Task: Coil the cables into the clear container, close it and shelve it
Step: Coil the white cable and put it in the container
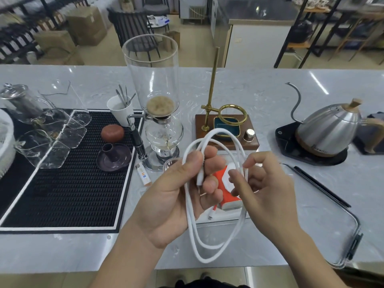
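A: What lay on the worktop (270,90) at that point?

B: The biggest thing near the person was the clear container (226,220), open and sitting just behind the hands, with an orange-and-white pack (225,196) already inside. To its right lay what looked like its lid (332,215), flat, with a dark latch at the near corner.

A: And the cable?

B: The white cable (209,252) was off the worktop altogether, held in the air above the container's near edge. It hung in two or three loose loops, the lowest drooping well below the hands.

A: How were the hands set?

B: The left hand (176,196) was closed around the gathered loops, thumb pressing them against the fingers, with one plug end poking out beside the thumb. The right hand (268,183) pinched a strand between thumb and forefinger, the other fingers loosely curled.

A: So which step was that?

B: Coiling, by the look of it, and nearly finished. The next move probably called for tightening the loops small enough to fit beside the pack, then lowering the bundle in without letting it spring apart. Closing and shelving were not yet begun.
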`<state>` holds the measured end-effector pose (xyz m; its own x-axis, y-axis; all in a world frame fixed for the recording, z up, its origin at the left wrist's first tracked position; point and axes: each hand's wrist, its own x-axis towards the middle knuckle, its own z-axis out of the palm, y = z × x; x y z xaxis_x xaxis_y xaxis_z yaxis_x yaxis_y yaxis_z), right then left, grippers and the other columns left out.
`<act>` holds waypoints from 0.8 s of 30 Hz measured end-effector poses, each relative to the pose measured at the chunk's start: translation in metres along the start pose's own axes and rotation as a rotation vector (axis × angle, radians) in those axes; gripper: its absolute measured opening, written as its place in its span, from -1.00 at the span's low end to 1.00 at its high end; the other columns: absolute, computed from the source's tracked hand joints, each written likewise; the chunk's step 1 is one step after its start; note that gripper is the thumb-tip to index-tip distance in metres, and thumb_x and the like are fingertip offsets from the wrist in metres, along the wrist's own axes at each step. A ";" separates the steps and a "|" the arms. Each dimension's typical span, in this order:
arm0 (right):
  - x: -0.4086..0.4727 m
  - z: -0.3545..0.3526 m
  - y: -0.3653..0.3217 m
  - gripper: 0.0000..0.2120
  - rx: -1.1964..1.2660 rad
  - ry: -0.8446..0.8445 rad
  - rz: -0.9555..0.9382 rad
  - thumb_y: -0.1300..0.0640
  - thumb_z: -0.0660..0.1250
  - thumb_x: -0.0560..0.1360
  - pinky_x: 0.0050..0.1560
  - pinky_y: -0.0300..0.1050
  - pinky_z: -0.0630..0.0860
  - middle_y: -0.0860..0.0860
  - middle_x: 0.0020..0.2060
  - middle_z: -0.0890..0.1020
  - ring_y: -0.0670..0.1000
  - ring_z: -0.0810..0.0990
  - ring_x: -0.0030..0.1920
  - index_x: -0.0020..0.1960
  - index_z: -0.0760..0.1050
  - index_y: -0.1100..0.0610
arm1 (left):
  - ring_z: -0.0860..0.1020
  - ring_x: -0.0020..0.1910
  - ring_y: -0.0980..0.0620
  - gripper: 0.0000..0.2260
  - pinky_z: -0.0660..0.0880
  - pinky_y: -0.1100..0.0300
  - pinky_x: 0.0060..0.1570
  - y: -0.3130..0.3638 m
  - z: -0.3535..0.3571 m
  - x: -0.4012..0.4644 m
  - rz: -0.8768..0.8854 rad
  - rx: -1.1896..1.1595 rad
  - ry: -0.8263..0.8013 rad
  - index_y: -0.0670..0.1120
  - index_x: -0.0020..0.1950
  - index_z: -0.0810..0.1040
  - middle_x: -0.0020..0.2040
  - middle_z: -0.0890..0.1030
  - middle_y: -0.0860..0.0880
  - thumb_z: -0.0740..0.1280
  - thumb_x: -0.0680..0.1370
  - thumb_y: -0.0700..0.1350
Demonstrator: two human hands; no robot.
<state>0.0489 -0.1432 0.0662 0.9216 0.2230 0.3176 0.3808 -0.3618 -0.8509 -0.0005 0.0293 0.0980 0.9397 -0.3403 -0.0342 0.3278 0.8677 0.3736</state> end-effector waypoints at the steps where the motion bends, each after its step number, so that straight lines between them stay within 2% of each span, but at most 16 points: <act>1: 0.000 0.000 0.000 -0.74 0.014 -0.009 0.000 0.15 0.43 0.50 -0.42 0.18 0.52 0.17 -0.45 0.58 0.23 0.61 -0.45 -0.10 0.37 -0.11 | 0.62 -0.36 0.06 -0.82 0.62 0.16 -0.24 -0.002 0.003 -0.001 0.030 0.074 0.060 -0.18 0.05 0.68 -0.11 0.71 -0.11 0.39 0.50 -0.15; 3: 0.000 0.000 -0.001 -0.81 0.053 -0.023 0.021 0.22 0.43 0.49 -0.40 0.15 0.52 0.07 -0.38 0.60 0.20 0.64 -0.41 -0.14 0.47 -0.02 | 0.59 -0.44 0.09 -0.83 0.60 0.19 -0.35 -0.006 0.012 -0.001 0.082 0.209 0.156 -0.13 -0.07 0.71 -0.17 0.71 -0.09 0.40 0.40 -0.11; 6: 0.003 -0.003 -0.004 -0.89 0.144 -0.047 0.082 0.26 0.43 0.50 -0.24 0.14 0.60 0.00 -0.21 0.69 0.18 0.67 -0.26 -0.11 0.59 0.05 | 0.61 -0.45 0.08 -0.82 0.59 0.20 -0.38 -0.008 0.022 -0.002 0.106 0.389 0.192 -0.06 -0.13 0.72 -0.18 0.72 -0.09 0.36 0.37 -0.07; 8: 0.006 -0.008 -0.007 -0.93 0.217 -0.071 0.124 0.21 0.41 0.51 -0.18 0.12 0.62 0.04 -0.17 0.72 0.15 0.68 -0.22 -0.05 0.63 0.07 | 0.63 -0.39 0.07 -0.81 0.59 0.21 -0.35 -0.008 0.028 -0.002 0.117 0.497 0.157 -0.03 -0.09 0.72 -0.14 0.72 -0.09 0.34 0.40 -0.06; 10: 0.010 -0.011 -0.010 -0.90 0.255 -0.106 0.157 0.25 0.39 0.53 -0.19 0.07 0.60 0.09 -0.21 0.71 0.16 0.66 -0.23 0.01 0.64 0.11 | 0.65 -0.34 0.04 -0.79 0.60 0.21 -0.33 -0.007 0.034 -0.002 0.129 0.553 0.104 -0.03 -0.03 0.71 -0.12 0.71 -0.09 0.33 0.43 -0.07; 12: 0.014 -0.013 -0.010 -0.87 0.277 -0.135 0.177 0.28 0.37 0.55 -0.08 0.04 0.62 0.08 -0.16 0.72 0.08 0.69 -0.14 0.05 0.63 0.13 | 0.66 -0.31 0.03 -0.80 0.60 0.20 -0.32 -0.007 0.037 0.000 0.139 0.580 0.069 -0.04 0.02 0.70 -0.11 0.71 -0.09 0.33 0.48 -0.10; 15: 0.017 -0.016 -0.009 -0.88 0.287 -0.109 0.168 0.24 0.37 0.55 0.11 0.20 0.57 0.04 0.03 0.70 0.10 0.67 0.08 0.05 0.63 0.12 | 0.67 -0.28 0.01 -0.79 0.61 0.20 -0.30 -0.006 0.038 0.003 0.134 0.586 0.073 -0.11 0.09 0.67 -0.11 0.70 -0.13 0.32 0.52 -0.12; 17: 0.018 -0.018 -0.012 -0.90 0.268 -0.024 0.141 0.18 0.35 0.51 0.09 0.25 0.56 0.02 0.03 0.68 0.12 0.65 0.07 -0.01 0.63 0.08 | 0.68 -0.26 -0.01 -0.76 0.62 0.20 -0.28 -0.005 0.037 0.004 0.133 0.590 0.102 -0.15 0.09 0.65 -0.10 0.70 -0.15 0.31 0.50 -0.12; 19: 0.017 -0.024 -0.021 -0.86 0.234 0.035 0.114 0.07 0.31 0.49 0.04 0.15 0.56 -0.01 -0.06 0.69 0.08 0.65 -0.01 -0.08 0.64 0.05 | 0.69 -0.23 -0.03 -0.78 0.62 0.20 -0.26 -0.005 0.035 0.005 0.146 0.640 0.125 -0.13 0.07 0.66 -0.09 0.71 -0.15 0.32 0.49 -0.11; 21: 0.016 -0.029 -0.035 -0.75 0.269 -0.021 0.093 -0.05 0.28 0.48 -0.04 -0.06 0.56 -0.04 -0.17 0.69 -0.02 0.64 -0.10 -0.11 0.67 0.06 | 0.69 -0.20 -0.06 -0.79 0.63 0.17 -0.23 -0.007 0.034 0.007 0.164 0.721 0.157 -0.11 0.04 0.67 -0.09 0.72 -0.16 0.35 0.47 -0.10; 22: 0.016 -0.030 -0.042 -0.71 0.313 -0.077 0.102 -0.09 0.27 0.47 -0.09 -0.09 0.57 -0.01 -0.20 0.70 -0.01 0.65 -0.14 -0.10 0.68 0.07 | 0.70 -0.20 -0.07 -0.81 0.64 0.15 -0.22 -0.010 0.033 0.008 0.173 0.762 0.174 -0.13 0.03 0.67 -0.09 0.72 -0.17 0.37 0.47 -0.12; 24: 0.017 -0.029 -0.050 -0.70 0.384 -0.146 0.140 -0.08 0.33 0.45 -0.18 0.05 0.62 0.11 -0.22 0.71 0.12 0.68 -0.17 -0.09 0.68 0.13 | 0.70 -0.20 -0.07 -0.83 0.65 0.11 -0.19 -0.015 0.031 0.009 0.189 0.824 0.196 -0.18 0.04 0.65 -0.11 0.72 -0.16 0.38 0.48 -0.17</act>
<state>0.0475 -0.1479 0.1266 0.9316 0.3314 0.1492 0.1722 -0.0410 -0.9842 0.0001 0.0024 0.1213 0.9960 -0.0821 -0.0347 0.0606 0.3382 0.9391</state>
